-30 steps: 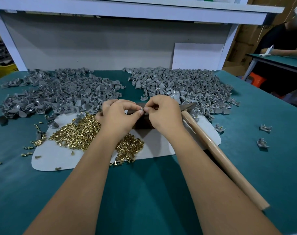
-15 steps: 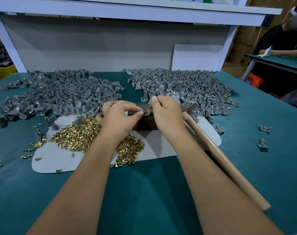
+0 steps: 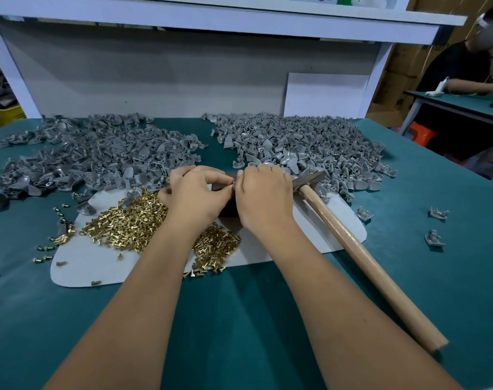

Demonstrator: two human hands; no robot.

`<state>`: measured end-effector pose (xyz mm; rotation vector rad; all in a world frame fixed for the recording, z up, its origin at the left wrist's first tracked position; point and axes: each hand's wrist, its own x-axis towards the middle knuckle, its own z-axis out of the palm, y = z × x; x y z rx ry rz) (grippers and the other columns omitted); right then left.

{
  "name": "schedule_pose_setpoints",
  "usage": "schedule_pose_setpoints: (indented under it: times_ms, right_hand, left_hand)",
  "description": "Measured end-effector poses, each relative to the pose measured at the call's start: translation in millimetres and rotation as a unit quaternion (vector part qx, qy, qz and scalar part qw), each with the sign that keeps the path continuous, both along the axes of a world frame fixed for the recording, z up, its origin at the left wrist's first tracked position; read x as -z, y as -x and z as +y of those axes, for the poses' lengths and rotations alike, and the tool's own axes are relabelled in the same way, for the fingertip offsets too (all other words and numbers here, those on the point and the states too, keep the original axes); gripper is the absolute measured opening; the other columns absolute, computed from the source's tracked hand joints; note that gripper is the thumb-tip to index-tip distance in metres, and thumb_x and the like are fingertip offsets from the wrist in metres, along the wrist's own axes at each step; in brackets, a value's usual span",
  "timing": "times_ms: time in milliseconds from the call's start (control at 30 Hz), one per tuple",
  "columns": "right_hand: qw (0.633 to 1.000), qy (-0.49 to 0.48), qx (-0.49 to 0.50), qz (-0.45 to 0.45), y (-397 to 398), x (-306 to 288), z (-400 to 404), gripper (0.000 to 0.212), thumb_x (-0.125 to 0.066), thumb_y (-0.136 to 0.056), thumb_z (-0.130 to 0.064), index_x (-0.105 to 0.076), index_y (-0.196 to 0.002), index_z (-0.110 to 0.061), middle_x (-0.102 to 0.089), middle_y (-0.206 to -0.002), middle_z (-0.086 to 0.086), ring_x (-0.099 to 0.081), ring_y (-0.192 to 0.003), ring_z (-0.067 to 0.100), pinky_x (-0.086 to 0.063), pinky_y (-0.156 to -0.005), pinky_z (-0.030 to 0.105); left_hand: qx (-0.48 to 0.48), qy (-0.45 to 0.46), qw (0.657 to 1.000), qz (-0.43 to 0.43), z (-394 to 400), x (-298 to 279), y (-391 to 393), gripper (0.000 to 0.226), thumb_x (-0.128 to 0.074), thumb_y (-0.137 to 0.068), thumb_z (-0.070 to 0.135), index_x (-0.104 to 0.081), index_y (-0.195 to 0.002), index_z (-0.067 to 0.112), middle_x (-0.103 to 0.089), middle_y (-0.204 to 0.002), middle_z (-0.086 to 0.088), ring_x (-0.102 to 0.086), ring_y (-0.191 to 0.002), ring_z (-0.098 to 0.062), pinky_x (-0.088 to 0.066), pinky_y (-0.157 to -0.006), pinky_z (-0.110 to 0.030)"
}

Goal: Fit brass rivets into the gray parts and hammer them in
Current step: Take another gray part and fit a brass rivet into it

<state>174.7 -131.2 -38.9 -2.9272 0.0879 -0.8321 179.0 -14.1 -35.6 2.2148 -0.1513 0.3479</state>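
Over on the teal felt-looking bench [image 3: 239, 319], two big heaps of gray parts [image 3: 304, 147] sit at the back, matte cast-looking bits with curved fins. Nearer, a pale flat mat [image 3: 268, 249] holds a spill of brass rivets [image 3: 127, 223], shiny little headed pins, with a few strays off to the left. A hammer [image 3: 352, 240] with a smooth wooden handle lies untouched by the right arm, its head against the right heap.

Both hands meet over a dark block [image 3: 228, 209]. The left hand [image 3: 197, 198] and the right hand [image 3: 263, 197] pinch fingertips together around something tiny; I'd guess a rivet going into a part, but it's too hidden to tell.

My take: seat the pin straight and fully home before reaching for the hammer, since a tilted one would probably bend.
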Motion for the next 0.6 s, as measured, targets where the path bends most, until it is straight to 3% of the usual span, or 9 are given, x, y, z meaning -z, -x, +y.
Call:
schedule_pose_setpoints:
  times_ms: [133, 367, 600]
  right_hand:
    - [1.000, 0.002, 0.005, 0.003, -1.5, 1.2, 0.0, 0.039, -0.031, -0.101, -0.031, -0.064, -0.102, -0.012, -0.065, -0.103, 0.008, -0.054, -0.100, 0.029, -0.036, -0.088, 0.039]
    - [1.000, 0.014, 0.010, 0.009, -2.5, 1.9, -0.3, 0.036, -0.030, -0.102, -0.028, -0.062, -0.102, -0.012, -0.065, -0.103, 0.008, -0.054, -0.101, 0.029, -0.036, -0.088, 0.038]
    - [1.000, 0.020, 0.014, 0.009, -4.1, 3.1, 0.1, 0.034, -0.031, -0.101, -0.027, -0.062, -0.102, -0.012, -0.065, -0.103, 0.008, -0.054, -0.101, 0.029, -0.036, -0.087, 0.038]
  left_hand:
    - [0.028, 0.015, 0.999, 0.009, 1.3, -0.6, -2.0, 0.023, -0.070, -0.087, 0.041, -0.061, -0.066, 0.046, -0.060, -0.096, 0.026, -0.039, -0.132, -0.015, -0.023, -0.112, -0.046]
    - [0.047, 0.043, 0.998, 0.011, 1.0, -2.8, 1.3, 0.017, -0.070, -0.087, 0.040, -0.064, -0.073, 0.044, -0.065, -0.105, 0.018, -0.046, -0.129, -0.019, -0.033, -0.112, -0.048]
    - [0.036, 0.038, 0.998, 0.018, -0.9, -4.7, 3.6, 0.017, -0.069, -0.088, 0.040, -0.064, -0.072, 0.044, -0.064, -0.102, 0.020, -0.045, -0.130, -0.017, -0.032, -0.111, -0.047]
